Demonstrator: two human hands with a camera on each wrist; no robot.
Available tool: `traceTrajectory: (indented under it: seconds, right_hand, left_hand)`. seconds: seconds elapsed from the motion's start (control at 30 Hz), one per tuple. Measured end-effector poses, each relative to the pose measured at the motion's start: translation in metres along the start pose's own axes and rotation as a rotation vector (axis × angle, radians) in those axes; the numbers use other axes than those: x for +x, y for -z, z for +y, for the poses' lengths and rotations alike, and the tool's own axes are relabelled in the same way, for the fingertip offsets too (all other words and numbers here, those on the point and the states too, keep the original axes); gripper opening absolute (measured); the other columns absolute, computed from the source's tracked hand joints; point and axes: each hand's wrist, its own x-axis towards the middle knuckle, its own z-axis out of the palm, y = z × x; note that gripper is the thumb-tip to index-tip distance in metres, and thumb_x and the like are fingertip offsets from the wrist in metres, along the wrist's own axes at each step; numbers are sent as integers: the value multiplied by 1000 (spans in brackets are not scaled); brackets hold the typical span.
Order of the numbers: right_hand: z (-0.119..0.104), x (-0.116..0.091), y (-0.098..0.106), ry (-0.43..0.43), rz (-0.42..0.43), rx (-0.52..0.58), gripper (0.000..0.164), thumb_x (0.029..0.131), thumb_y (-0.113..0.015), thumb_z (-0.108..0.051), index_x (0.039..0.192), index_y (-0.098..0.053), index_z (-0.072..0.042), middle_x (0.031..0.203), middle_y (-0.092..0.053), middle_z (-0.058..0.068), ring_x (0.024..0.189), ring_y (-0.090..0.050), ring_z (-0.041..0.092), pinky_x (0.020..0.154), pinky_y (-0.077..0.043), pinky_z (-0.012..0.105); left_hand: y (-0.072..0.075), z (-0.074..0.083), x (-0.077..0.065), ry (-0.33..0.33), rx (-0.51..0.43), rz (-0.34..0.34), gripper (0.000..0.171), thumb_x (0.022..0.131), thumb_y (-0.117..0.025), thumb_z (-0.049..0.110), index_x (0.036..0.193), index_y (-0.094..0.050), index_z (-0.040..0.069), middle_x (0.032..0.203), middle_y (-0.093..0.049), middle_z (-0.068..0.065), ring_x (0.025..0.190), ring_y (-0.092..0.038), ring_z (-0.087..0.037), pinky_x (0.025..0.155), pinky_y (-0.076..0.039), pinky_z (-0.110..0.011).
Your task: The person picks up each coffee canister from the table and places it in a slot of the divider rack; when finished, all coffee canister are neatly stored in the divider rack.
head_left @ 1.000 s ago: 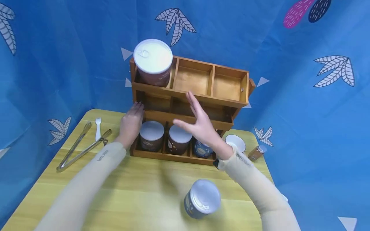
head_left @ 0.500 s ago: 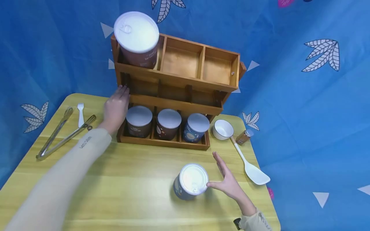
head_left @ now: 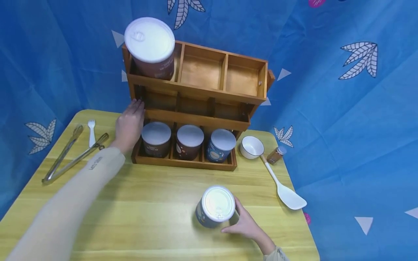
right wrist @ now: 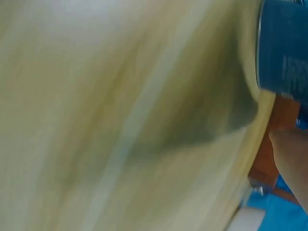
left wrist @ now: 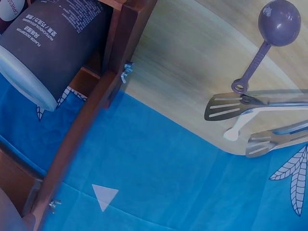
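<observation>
At the left side of a three-tier wooden rack (head_left: 196, 165), my left hand (head_left: 128, 125) grips the upright; in the left wrist view a bit of that hand shows against the brown post (left wrist: 72, 130). On the table in front stands a blue can (head_left: 217, 204) with a pale lid. My right hand (head_left: 243, 223) is at its right side, thumb and fingers spread around it. The right wrist view has the same blue can (right wrist: 284, 48) at its upper right, beside part of the hand. The bottom tier bears two brown cans (head_left: 156, 139) and a smaller blue can (head_left: 218, 145).
A large brown can (head_left: 151, 43) stands in the top tier's left compartment. Metal tongs (head_left: 60, 159), a white fork (head_left: 91, 132) and a purple scoop (left wrist: 279, 21) lie at left. Rightward are a white saucepan (head_left: 251, 146), a spice jar (head_left: 276, 155) and a white spatula (head_left: 289, 194).
My right hand has come down from in front of the rack to the right side of the blue can on the table. The left hand stays at the rack; the head view has shifted.
</observation>
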Motion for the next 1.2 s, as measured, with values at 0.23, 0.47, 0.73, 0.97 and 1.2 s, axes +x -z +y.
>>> traceTrajectory:
  seconds: [0.23,0.47,0.73,0.97,1.2]
  right_hand:
    - [1,6,-16,33,14,103,120,54,-93,-7,153,-26,-21,148,-48,10,135,-47,12,120,-29,53]
    - [-1,12,-24,110,56,147,113,53,-93,-3,148,-33,-13,143,-51,18,127,-51,0,114,-37,21]
    - [0,17,-37,136,94,200,109,54,-92,-2,147,-36,-17,141,-53,10,126,-52,0,113,-36,18]
    - [-6,24,-40,146,100,202,106,57,-92,-5,146,-37,-17,140,-54,12,126,-53,3,113,-39,22]
    - [-17,31,-37,199,89,225,102,59,-90,-1,145,-36,-13,136,-56,1,123,-55,3,110,-41,21]
  left_hand:
    - [-3,2,-2,-3,-2,10,29,101,-52,9,123,-65,-5,129,-64,-22,122,-62,-36,91,-57,-51]
    - [-2,2,-2,0,15,3,29,101,-52,10,122,-65,-5,128,-65,-21,122,-62,-36,91,-57,-50]
    - [0,2,0,6,23,-6,29,101,-52,9,124,-65,-5,130,-64,-21,123,-61,-36,94,-56,-50]
    - [2,0,-1,8,22,1,29,101,-53,9,124,-64,-5,130,-64,-21,124,-61,-36,96,-55,-50]
    - [1,0,-1,0,24,3,29,101,-52,10,123,-65,-5,129,-64,-21,123,-62,-36,94,-56,-49]
